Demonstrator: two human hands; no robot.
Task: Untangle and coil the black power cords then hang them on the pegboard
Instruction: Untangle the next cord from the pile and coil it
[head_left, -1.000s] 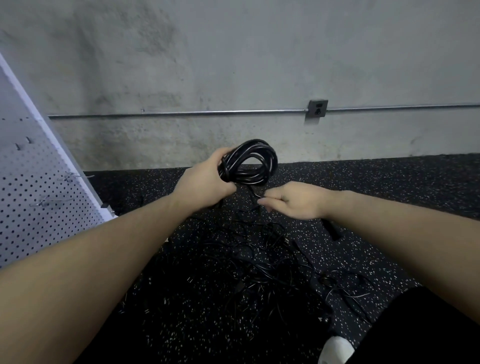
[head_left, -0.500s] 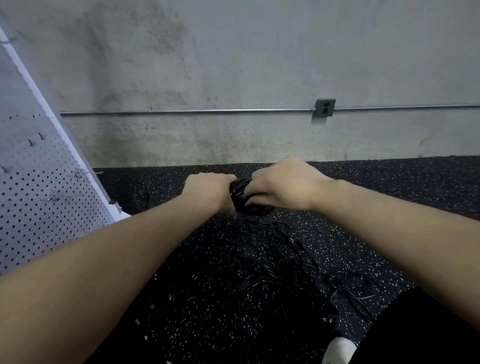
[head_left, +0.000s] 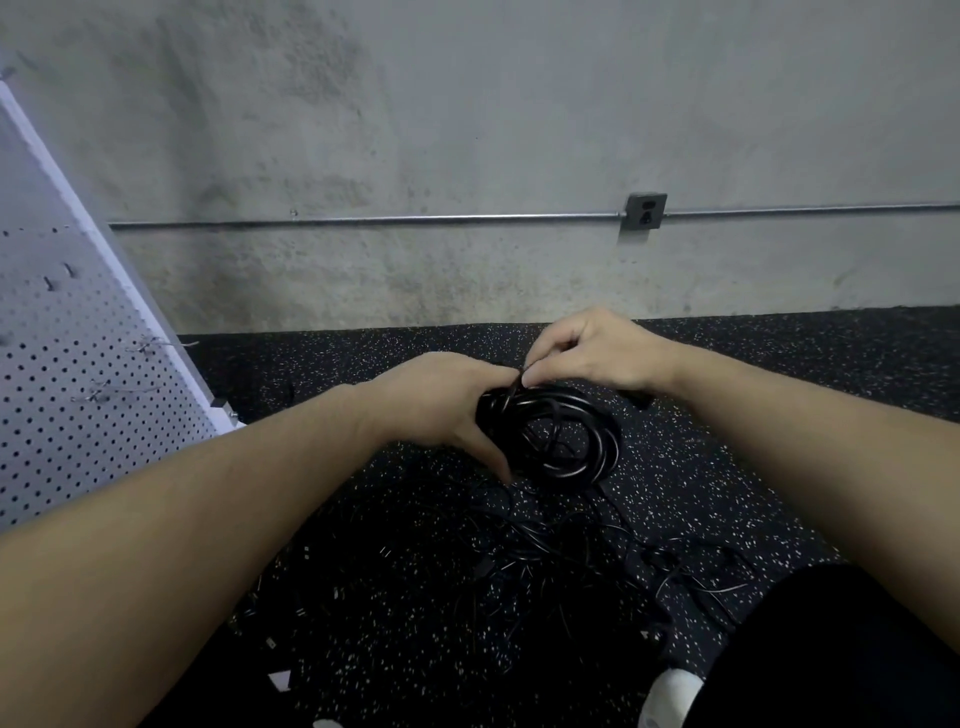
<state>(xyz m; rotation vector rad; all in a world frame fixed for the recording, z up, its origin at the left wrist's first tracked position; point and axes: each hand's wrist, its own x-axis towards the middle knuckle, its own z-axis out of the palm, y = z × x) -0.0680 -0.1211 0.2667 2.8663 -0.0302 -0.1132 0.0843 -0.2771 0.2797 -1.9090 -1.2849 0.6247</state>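
A coiled black power cord (head_left: 582, 441) hangs in front of me above the floor. My left hand (head_left: 441, 405) grips the coil's left side, its thumb reaching down along the loops. My right hand (head_left: 592, 353) pinches the cord's free end at the top of the coil, right beside my left hand. A black plug (head_left: 636, 399) sticks out below my right hand. A tangle of more black cords (head_left: 545, 561) lies on the floor below. The white pegboard (head_left: 67, 374) leans at the left with metal hooks (head_left: 96, 392) on it.
The floor is black speckled rubber (head_left: 779, 389). A concrete wall with a metal conduit (head_left: 363, 222) and an outlet box (head_left: 645, 210) stands behind. My dark trouser leg (head_left: 831, 649) and a white shoe toe (head_left: 670, 696) are at lower right.
The coil was held upright at first, then covered by both hands. Now it hangs lower and flatter, and my right hand has lifted to pinch the cord end at its top.
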